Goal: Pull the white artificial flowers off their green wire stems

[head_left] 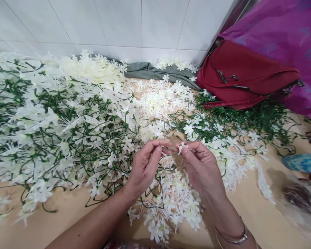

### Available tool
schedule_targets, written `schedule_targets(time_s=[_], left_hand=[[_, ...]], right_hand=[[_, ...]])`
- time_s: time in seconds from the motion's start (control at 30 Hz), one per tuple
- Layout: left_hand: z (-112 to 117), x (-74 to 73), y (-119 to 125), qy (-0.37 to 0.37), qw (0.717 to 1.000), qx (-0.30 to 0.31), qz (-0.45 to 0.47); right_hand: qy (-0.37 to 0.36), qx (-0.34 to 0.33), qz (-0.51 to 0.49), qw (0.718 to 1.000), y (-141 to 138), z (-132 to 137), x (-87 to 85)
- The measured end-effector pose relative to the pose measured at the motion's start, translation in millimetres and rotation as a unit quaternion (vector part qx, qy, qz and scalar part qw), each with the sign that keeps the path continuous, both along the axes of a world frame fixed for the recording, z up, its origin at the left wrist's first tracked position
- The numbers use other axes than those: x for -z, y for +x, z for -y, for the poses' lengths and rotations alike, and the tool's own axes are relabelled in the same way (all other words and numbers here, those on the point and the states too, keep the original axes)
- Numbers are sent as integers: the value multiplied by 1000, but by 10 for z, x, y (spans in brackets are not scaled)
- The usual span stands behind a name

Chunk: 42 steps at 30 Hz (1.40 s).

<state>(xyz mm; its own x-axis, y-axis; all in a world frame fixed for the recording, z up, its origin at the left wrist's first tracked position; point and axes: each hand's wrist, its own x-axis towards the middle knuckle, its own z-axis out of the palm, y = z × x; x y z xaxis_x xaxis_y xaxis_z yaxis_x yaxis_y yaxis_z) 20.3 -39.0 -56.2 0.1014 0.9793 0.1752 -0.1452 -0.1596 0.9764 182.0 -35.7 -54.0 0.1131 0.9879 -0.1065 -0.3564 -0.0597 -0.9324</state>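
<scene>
My left hand (145, 166) and my right hand (200, 166) meet in the middle of the view, fingertips pinched together. Between them sits a small white artificial flower (181, 147), held in my right fingers; my left fingers pinch at something thin beside it that I cannot make out. Beneath both hands lies a heap of white flowers on green wire stems (171, 204). A much bigger pile of the same flowered stems (54, 121) covers the floor to the left. Loose white blossoms (163, 97) lie further back.
A red handbag (243, 76) rests at the back right against purple cloth (287, 34). Bare green stems (248, 117) sprawl in front of the bag. A grey cloth (150, 71) lies along the white tiled wall (119, 24). A blue item (303, 162) is at the right edge.
</scene>
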Motion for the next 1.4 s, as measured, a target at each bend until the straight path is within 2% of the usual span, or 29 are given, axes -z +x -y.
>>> schedule_targets(time_s=[0.27, 0.47, 0.53, 0.7, 0.83, 1.0, 1.13, 1.23, 1.33, 1.4], left_hand=[[-1, 75, 20, -16, 998, -9, 67], [-27, 208, 22, 18, 998, -60, -11], [-23, 228, 20, 17, 998, -49, -29], [-20, 183, 17, 1, 999, -36, 10], [-26, 136, 18, 16, 999, -28, 10], [-11, 152, 17, 31, 999, -25, -27], [-7, 180, 9, 27, 998, -20, -46], [-26, 170, -10, 78, 992, -46, -91], [-57, 136, -36, 172, 963, -88, -189], [-71, 116, -48, 205, 947, -92, -229]], right_hand=[[-31, 59, -10, 998, 62, -50, 25], [-41, 39, -30, 998, 64, -66, 39], [-40, 27, -29, 998, 56, -64, 44], [-36, 33, 7, 999, 65, -55, 34], [-7, -4, 46, 999, 56, -14, 11], [63, -94, 60, 992, 32, 66, -35], [98, -89, 122, 984, 30, 92, -48], [79, -66, 131, 986, 55, 81, -22], [53, -57, 124, 989, 70, 70, 7], [31, -67, 101, 992, 52, 65, 11]])
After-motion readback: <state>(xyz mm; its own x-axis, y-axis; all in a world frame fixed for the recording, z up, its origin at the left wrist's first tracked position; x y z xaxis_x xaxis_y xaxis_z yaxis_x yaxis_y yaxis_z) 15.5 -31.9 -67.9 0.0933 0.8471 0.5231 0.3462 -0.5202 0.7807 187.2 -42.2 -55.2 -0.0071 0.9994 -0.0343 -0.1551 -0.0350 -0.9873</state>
